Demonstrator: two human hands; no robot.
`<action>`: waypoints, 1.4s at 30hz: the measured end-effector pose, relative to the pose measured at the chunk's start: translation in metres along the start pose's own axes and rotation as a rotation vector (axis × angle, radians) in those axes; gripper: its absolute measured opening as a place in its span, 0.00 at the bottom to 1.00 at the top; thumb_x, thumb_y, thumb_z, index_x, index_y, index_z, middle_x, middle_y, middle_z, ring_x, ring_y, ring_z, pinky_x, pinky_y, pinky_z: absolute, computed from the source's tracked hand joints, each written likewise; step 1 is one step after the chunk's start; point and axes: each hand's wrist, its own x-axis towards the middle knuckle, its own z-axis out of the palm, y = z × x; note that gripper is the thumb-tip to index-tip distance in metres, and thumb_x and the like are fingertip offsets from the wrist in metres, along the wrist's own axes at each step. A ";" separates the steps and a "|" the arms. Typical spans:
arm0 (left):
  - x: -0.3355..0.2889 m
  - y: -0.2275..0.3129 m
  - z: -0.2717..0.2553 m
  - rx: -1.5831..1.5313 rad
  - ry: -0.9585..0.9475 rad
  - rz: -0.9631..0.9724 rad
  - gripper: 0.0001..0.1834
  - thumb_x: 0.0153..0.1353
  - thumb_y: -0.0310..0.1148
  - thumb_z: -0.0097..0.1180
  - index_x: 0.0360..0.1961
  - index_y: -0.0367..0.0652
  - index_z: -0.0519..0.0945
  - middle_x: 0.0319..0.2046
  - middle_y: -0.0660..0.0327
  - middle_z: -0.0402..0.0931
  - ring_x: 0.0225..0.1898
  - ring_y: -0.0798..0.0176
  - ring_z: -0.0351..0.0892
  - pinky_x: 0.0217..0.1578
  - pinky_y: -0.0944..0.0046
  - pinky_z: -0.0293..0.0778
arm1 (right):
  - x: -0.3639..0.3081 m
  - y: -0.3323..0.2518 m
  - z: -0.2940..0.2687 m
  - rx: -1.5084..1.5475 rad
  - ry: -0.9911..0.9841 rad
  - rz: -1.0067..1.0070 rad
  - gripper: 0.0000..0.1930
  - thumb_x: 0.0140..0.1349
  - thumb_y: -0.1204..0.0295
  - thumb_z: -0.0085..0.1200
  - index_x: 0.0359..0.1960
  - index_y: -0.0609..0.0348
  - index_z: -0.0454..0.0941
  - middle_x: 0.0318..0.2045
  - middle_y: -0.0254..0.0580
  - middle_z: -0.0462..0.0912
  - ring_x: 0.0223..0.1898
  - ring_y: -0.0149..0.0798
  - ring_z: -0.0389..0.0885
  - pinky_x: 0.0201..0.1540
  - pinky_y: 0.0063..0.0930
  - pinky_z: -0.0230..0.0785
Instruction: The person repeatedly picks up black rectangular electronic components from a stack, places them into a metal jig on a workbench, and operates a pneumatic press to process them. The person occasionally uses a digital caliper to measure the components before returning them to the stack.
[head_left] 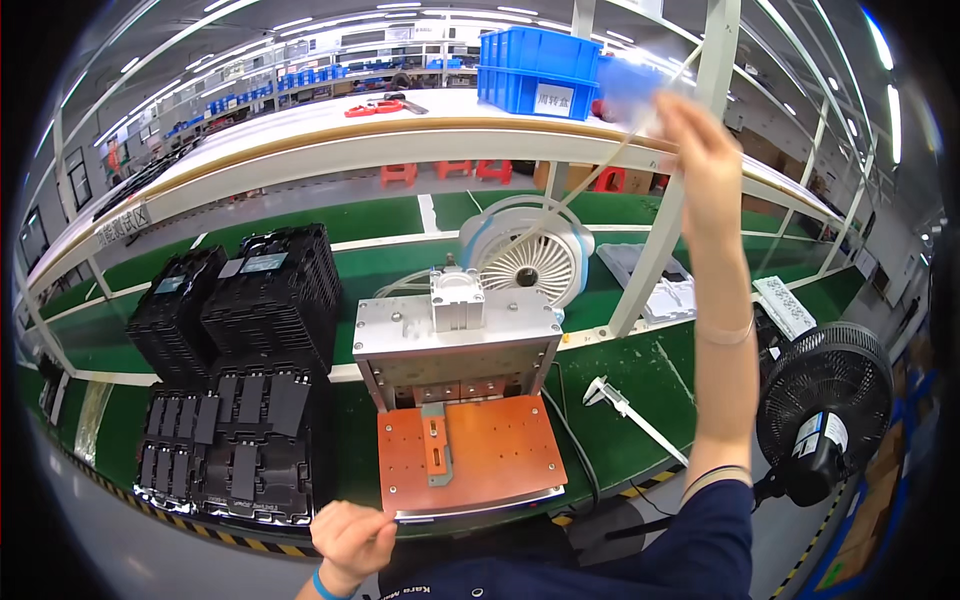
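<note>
My left hand (350, 540) is curled closed at the near left corner of the orange plate (510, 450), and nothing shows in its fingers. That plate belongs to a metal press fixture (455, 340), with a grey and orange locating block (437, 445) on it. High at the right, in front of the shelf, my right hand (703, 150) is raised with its fingers pinched. A bluish see-through piece (630, 85), smeared by motion, shows at its fingertips; its kind cannot be made out.
Black trays (270, 300) stand stacked at the left, with a tray of flat black parts (245, 470) before them. A caliper (635, 420) lies right of the fixture. A white fan (530, 265) stands behind, a black fan (825, 410) at right. Blue bins (535, 75) and red-handled pliers (375, 107) are on the shelf.
</note>
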 end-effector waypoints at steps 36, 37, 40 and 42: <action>-0.006 -0.015 0.007 -0.097 -0.019 -0.258 0.04 0.50 0.20 0.64 0.23 0.37 0.80 0.18 0.57 0.75 0.17 0.57 0.73 0.20 0.62 0.66 | 0.271 0.103 0.119 -1.320 -0.369 -0.113 0.16 0.52 0.71 0.57 0.44 0.53 0.85 0.42 0.50 0.84 0.40 0.44 0.84 0.45 0.35 0.74; -0.011 -0.018 0.009 -0.086 -0.009 -0.263 0.03 0.50 0.23 0.64 0.22 0.39 0.81 0.17 0.59 0.76 0.16 0.59 0.73 0.19 0.64 0.66 | 0.271 0.105 0.118 -1.265 -0.343 -0.170 0.16 0.51 0.73 0.57 0.44 0.55 0.85 0.41 0.50 0.85 0.39 0.43 0.84 0.44 0.35 0.75; -0.029 -0.024 0.012 -0.052 0.001 -0.290 0.05 0.50 0.29 0.64 0.22 0.41 0.83 0.16 0.62 0.77 0.14 0.64 0.74 0.18 0.68 0.66 | 0.275 0.096 0.114 -0.998 -0.668 -0.034 0.16 0.50 0.74 0.58 0.42 0.61 0.85 0.39 0.49 0.85 0.36 0.41 0.84 0.41 0.33 0.76; -0.028 -0.024 0.011 -0.044 -0.025 -0.318 0.04 0.50 0.29 0.65 0.22 0.41 0.84 0.16 0.62 0.77 0.15 0.63 0.75 0.18 0.68 0.66 | 0.263 0.101 0.115 -0.938 -0.608 -0.001 0.16 0.53 0.66 0.61 0.41 0.65 0.85 0.36 0.47 0.85 0.38 0.39 0.83 0.44 0.30 0.73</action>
